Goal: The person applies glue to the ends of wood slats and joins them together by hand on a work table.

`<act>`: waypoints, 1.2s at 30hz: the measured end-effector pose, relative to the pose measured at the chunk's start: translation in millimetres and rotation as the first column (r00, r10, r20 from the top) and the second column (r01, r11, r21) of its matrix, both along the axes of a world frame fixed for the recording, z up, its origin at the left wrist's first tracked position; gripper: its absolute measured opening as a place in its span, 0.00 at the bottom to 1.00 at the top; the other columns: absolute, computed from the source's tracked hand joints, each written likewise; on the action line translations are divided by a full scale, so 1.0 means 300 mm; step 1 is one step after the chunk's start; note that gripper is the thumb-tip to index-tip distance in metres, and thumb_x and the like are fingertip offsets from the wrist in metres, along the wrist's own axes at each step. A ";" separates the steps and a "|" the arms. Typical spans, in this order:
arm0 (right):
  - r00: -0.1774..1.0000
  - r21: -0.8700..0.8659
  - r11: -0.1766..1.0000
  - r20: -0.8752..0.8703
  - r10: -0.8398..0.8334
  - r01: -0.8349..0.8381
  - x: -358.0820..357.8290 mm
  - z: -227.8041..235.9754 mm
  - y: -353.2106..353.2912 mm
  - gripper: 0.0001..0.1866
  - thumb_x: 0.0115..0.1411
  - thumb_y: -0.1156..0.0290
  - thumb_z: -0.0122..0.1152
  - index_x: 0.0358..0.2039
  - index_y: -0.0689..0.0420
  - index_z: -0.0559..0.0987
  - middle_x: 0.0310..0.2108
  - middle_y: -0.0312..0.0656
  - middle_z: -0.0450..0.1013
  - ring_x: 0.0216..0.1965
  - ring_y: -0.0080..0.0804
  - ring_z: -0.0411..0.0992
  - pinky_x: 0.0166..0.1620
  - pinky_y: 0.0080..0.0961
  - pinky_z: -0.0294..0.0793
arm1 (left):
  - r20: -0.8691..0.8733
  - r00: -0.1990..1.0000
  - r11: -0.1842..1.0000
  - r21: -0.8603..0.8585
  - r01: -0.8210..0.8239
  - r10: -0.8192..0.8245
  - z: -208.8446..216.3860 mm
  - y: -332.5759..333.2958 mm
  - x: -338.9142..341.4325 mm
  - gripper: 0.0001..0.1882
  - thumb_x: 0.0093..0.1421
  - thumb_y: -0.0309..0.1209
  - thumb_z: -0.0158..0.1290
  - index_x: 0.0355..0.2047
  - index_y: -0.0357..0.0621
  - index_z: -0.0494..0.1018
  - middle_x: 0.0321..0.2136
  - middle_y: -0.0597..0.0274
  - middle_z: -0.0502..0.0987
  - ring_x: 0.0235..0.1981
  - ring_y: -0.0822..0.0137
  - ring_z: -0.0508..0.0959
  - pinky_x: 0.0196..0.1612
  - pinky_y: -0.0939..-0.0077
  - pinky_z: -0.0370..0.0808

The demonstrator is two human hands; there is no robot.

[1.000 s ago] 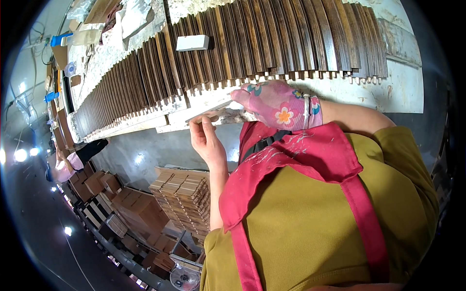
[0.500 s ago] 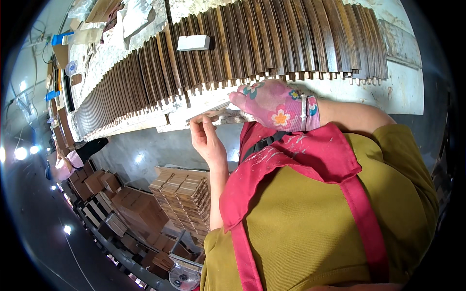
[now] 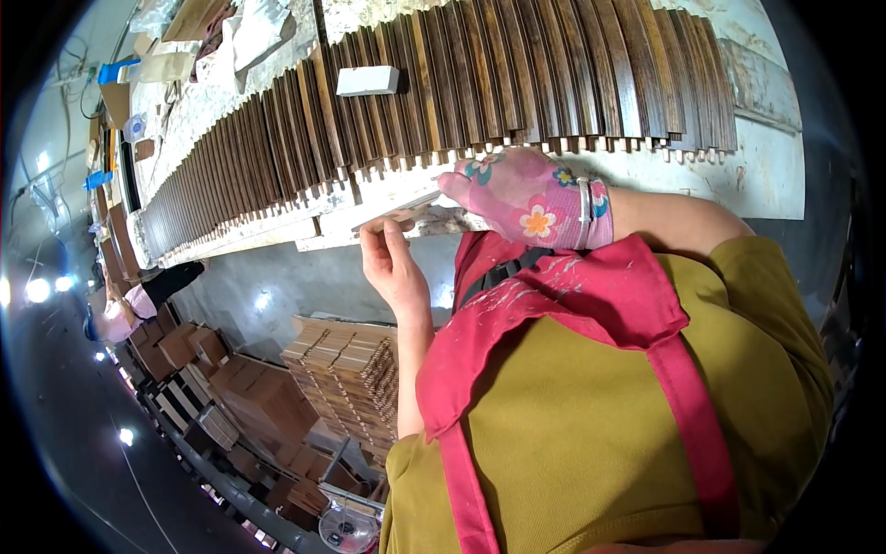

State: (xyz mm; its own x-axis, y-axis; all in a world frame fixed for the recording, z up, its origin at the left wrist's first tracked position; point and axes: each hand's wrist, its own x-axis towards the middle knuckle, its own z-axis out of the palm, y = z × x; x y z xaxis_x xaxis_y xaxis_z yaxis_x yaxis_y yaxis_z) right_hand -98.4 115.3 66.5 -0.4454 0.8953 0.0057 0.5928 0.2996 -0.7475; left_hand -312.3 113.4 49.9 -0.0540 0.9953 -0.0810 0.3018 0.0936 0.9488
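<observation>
My bare left hand [image 3: 397,268] has its thumb and fingers pinched together at the near end of a thin dark strip [image 3: 417,205], which looks like a wooden slat. At the strip's other end is my right hand [image 3: 521,198], in a pink flowered glove, its thumb against the strip and its other fingers curled, partly hidden. Just beyond both hands, a long row of dark brown wooden slats [image 3: 461,83] lies side by side on a pale worktable [image 3: 637,175]. Light pegs stick out of their near ends. On the row rests a small white block [image 3: 367,81].
Below the table's edge, a stack of brown slats [image 3: 346,379] stands on the floor, beside cardboard boxes [image 3: 263,397] and a fan [image 3: 349,528]. Another person [image 3: 125,314] is off at the left. White plastic bags [image 3: 258,37] lie at the table's far left.
My right hand has shifted very slightly to the right. The left hand keeps nearly the same place, and the slat row and block stay as they were.
</observation>
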 end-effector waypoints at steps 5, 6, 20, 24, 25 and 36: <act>0.998 0.140 0.990 0.070 0.009 -0.018 0.002 -0.009 0.001 0.10 0.64 0.70 0.46 0.39 0.63 0.70 0.17 0.50 0.67 0.19 0.44 0.71 0.20 0.40 0.68 | -0.074 0.997 1.000 0.021 0.018 -0.017 0.009 -0.002 0.004 0.07 0.68 0.29 0.47 0.37 0.37 0.70 0.32 0.62 0.76 0.32 0.75 0.74 0.37 0.81 0.70; 0.999 0.165 0.986 0.049 0.010 -0.018 0.005 -0.014 -0.003 0.09 0.64 0.70 0.46 0.39 0.63 0.70 0.17 0.50 0.67 0.19 0.44 0.71 0.20 0.40 0.68 | -0.094 0.995 1.000 0.019 0.018 -0.016 0.012 -0.003 0.006 0.07 0.68 0.29 0.47 0.37 0.37 0.70 0.32 0.62 0.76 0.32 0.75 0.74 0.37 0.81 0.70; 0.994 0.029 0.997 0.084 0.067 -0.069 0.029 0.045 0.013 0.09 0.63 0.71 0.48 0.40 0.64 0.69 0.17 0.52 0.68 0.19 0.46 0.72 0.20 0.40 0.69 | -0.229 0.973 0.999 -0.018 0.036 -0.039 0.006 0.001 -0.006 0.08 0.68 0.30 0.47 0.37 0.36 0.70 0.33 0.63 0.75 0.35 0.73 0.75 0.42 0.79 0.72; 0.998 -0.271 0.961 -0.043 0.040 -0.050 0.043 0.106 0.030 0.13 0.66 0.65 0.43 0.36 0.62 0.71 0.17 0.50 0.68 0.19 0.44 0.72 0.23 0.40 0.70 | -0.201 0.979 0.999 -0.012 0.043 -0.044 0.006 -0.002 -0.007 0.08 0.68 0.30 0.47 0.38 0.36 0.70 0.33 0.63 0.75 0.34 0.73 0.75 0.41 0.79 0.72; 0.996 -0.318 0.948 -0.087 0.002 -0.029 0.040 0.098 0.029 0.15 0.66 0.62 0.43 0.34 0.62 0.72 0.15 0.47 0.66 0.18 0.41 0.70 0.23 0.38 0.69 | -0.206 0.978 0.999 -0.012 0.042 -0.043 0.007 -0.001 -0.008 0.08 0.68 0.30 0.47 0.38 0.36 0.70 0.33 0.63 0.75 0.34 0.74 0.75 0.40 0.79 0.72; 0.899 -0.718 0.691 -0.241 -0.366 0.088 0.028 0.062 0.019 0.32 0.65 0.43 0.47 0.15 0.57 0.69 0.09 0.33 0.57 0.14 0.23 0.58 0.20 0.29 0.58 | -0.409 0.912 0.999 0.011 0.052 -0.043 0.058 -0.001 0.022 0.09 0.67 0.31 0.50 0.36 0.36 0.72 0.25 0.65 0.73 0.27 0.77 0.71 0.33 0.83 0.70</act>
